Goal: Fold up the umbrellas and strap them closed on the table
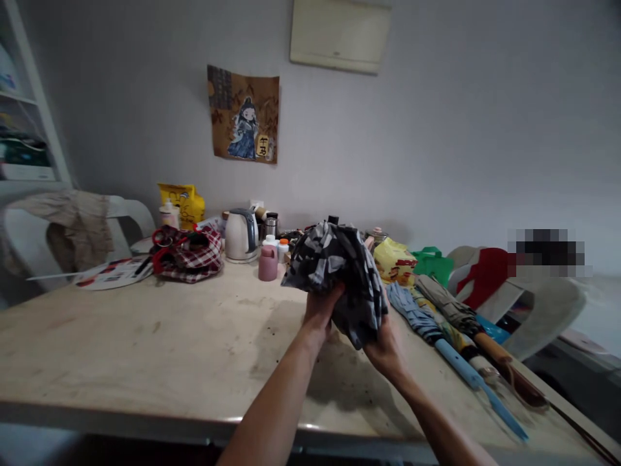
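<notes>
Above the middle of the table I hold a bunched black, grey and white patterned fabric bundle [334, 259]; its folds hang loosely and hide whatever is inside. My left hand [324, 307] is closed on its near lower edge, the thumb lying over the cloth. On the bundle's right side my right hand [385, 343] grips the fabric, with most of its fingers hidden behind the folds. Three folded umbrellas lie along the table's right side, the nearest to my right hand being a blue one [420, 317] with a long blue handle.
Along the back of the wooden table [145, 356] stand a white kettle [241, 236], a pink bottle [268, 263] and a yellow snack bag [395, 259]. Red checked fabric [194, 255] and a round fan [114, 272] lie left. Chairs stand at both ends; a person's head is blurred at right.
</notes>
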The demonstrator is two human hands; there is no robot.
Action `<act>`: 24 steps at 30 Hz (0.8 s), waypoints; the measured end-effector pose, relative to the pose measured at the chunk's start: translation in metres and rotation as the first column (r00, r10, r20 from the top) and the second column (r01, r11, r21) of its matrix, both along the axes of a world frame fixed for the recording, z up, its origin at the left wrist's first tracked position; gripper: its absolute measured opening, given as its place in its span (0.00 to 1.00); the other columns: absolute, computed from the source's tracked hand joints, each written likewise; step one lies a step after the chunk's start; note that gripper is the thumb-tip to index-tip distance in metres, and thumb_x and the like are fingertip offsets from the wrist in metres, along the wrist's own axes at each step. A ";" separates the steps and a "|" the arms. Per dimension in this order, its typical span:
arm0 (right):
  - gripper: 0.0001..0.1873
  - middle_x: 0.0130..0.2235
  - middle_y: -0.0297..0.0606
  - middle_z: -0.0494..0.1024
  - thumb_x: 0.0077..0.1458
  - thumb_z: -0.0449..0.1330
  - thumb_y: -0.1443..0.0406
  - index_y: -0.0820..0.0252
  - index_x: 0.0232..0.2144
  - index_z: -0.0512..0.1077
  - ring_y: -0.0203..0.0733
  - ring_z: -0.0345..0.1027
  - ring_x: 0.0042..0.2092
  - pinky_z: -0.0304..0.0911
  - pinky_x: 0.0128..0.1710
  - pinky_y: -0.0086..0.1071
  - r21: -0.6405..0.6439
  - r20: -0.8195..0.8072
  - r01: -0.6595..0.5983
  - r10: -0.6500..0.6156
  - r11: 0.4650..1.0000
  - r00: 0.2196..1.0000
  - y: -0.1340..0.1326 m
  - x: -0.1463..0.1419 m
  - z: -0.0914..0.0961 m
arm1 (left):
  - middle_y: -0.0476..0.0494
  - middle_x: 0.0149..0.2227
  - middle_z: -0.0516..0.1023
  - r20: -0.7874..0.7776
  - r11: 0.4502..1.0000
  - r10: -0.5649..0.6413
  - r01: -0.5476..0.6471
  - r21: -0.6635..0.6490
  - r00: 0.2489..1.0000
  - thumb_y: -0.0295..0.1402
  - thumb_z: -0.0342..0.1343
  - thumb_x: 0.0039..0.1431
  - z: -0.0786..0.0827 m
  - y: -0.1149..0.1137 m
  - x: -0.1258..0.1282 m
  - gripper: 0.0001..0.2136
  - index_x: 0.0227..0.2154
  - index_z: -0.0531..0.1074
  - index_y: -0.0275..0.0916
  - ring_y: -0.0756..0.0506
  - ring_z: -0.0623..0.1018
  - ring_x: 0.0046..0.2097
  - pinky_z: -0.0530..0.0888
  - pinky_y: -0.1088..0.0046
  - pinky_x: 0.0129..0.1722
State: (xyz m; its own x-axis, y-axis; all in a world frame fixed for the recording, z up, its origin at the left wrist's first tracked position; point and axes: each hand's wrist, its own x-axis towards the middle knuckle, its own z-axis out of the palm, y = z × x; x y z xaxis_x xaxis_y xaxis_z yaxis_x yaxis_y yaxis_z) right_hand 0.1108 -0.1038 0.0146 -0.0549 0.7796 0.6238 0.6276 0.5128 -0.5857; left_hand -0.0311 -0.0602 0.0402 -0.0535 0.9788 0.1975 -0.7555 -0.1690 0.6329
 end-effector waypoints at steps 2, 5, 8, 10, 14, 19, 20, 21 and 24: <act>0.22 0.41 0.48 0.78 0.47 0.58 0.61 0.60 0.46 0.68 0.53 0.73 0.39 0.71 0.41 0.45 -0.020 -0.055 -0.043 0.042 0.999 0.998 -0.002 -0.002 0.004 | 0.40 0.49 0.80 0.056 0.995 -0.086 0.083 0.063 0.995 0.43 0.75 0.31 0.003 -0.003 -0.004 0.31 0.42 0.75 0.40 0.34 0.75 0.56 0.72 0.59 0.55; 0.15 0.39 0.46 0.78 0.45 0.61 0.60 0.59 0.37 0.70 0.53 0.72 0.41 0.70 0.44 0.45 -0.083 -0.120 -0.133 0.123 0.988 0.985 -0.011 -0.002 0.013 | 0.38 0.44 0.82 0.056 0.965 -0.251 0.245 0.089 0.966 0.47 0.74 0.31 0.003 -0.008 -0.007 0.30 0.39 0.76 0.38 0.33 0.76 0.55 0.73 0.57 0.53; 0.09 0.26 0.38 0.73 0.40 0.64 0.62 0.58 0.24 0.68 0.43 0.67 0.28 0.69 0.29 0.37 -0.360 -0.157 -0.243 0.198 0.901 0.968 -0.024 0.001 0.022 | 0.39 0.38 0.83 0.032 0.936 -0.350 0.347 0.058 0.936 0.46 0.75 0.27 -0.006 -0.008 -0.010 0.30 0.35 0.76 0.37 0.32 0.78 0.52 0.74 0.57 0.52; 0.11 0.20 0.34 0.68 0.38 0.64 0.63 0.58 0.17 0.65 0.36 0.59 0.22 0.60 0.20 0.30 -0.539 -0.196 -0.297 0.225 0.788 0.954 -0.030 0.005 0.023 | 0.40 0.35 0.83 0.027 0.933 -0.358 0.356 0.043 0.933 0.44 0.75 0.23 -0.013 -0.007 -0.011 0.29 0.33 0.77 0.37 0.32 0.79 0.47 0.75 0.57 0.49; 0.10 0.17 0.31 0.66 0.33 0.66 0.65 0.61 0.16 0.66 0.30 0.55 0.19 0.53 0.19 0.25 -0.627 -0.445 -0.531 0.297 0.570 0.845 -0.034 0.011 0.019 | 0.39 0.34 0.82 0.021 0.935 -0.349 0.346 0.075 0.937 0.43 0.72 0.28 -0.017 -0.008 -0.011 0.25 0.32 0.76 0.36 0.35 0.81 0.42 0.76 0.59 0.45; 0.15 0.24 0.32 0.72 0.34 0.68 0.63 0.60 0.26 0.68 0.35 0.65 0.23 0.63 0.24 0.29 -0.577 -0.419 -0.475 0.259 0.664 0.870 -0.035 0.001 0.017 | 0.42 0.34 0.82 0.106 0.951 -0.306 0.308 -0.009 0.946 0.45 0.68 0.37 -0.005 -0.006 -0.011 0.25 0.38 0.75 0.35 0.37 0.82 0.40 0.77 0.58 0.45; 0.15 0.25 0.33 0.73 0.36 0.67 0.63 0.59 0.28 0.68 0.36 0.66 0.24 0.64 0.24 0.30 -0.562 -0.320 -0.367 0.214 0.741 0.923 -0.036 -0.001 0.017 | 0.42 0.34 0.83 0.133 0.955 -0.292 0.297 -0.023 0.947 0.45 0.68 0.38 -0.002 -0.004 -0.012 0.25 0.39 0.74 0.36 0.37 0.82 0.41 0.76 0.58 0.47; 0.13 0.26 0.33 0.73 0.38 0.65 0.63 0.58 0.29 0.67 0.36 0.66 0.24 0.64 0.24 0.30 -0.524 -0.222 -0.258 0.163 0.811 0.961 -0.037 -0.003 0.017 | 0.42 0.34 0.83 0.156 0.955 -0.288 0.296 -0.031 0.945 0.44 0.69 0.39 0.001 -0.002 -0.012 0.24 0.39 0.74 0.36 0.36 0.82 0.42 0.76 0.57 0.48; 0.10 0.25 0.33 0.71 0.44 0.60 0.59 0.58 0.28 0.67 0.34 0.62 0.21 0.60 0.22 0.29 -0.439 -0.057 -0.132 0.119 0.889 0.991 -0.039 -0.005 0.017 | 0.40 0.35 0.83 0.169 0.941 -0.332 0.339 -0.015 0.928 0.45 0.69 0.39 -0.001 0.000 -0.016 0.24 0.39 0.75 0.36 0.35 0.81 0.46 0.74 0.55 0.52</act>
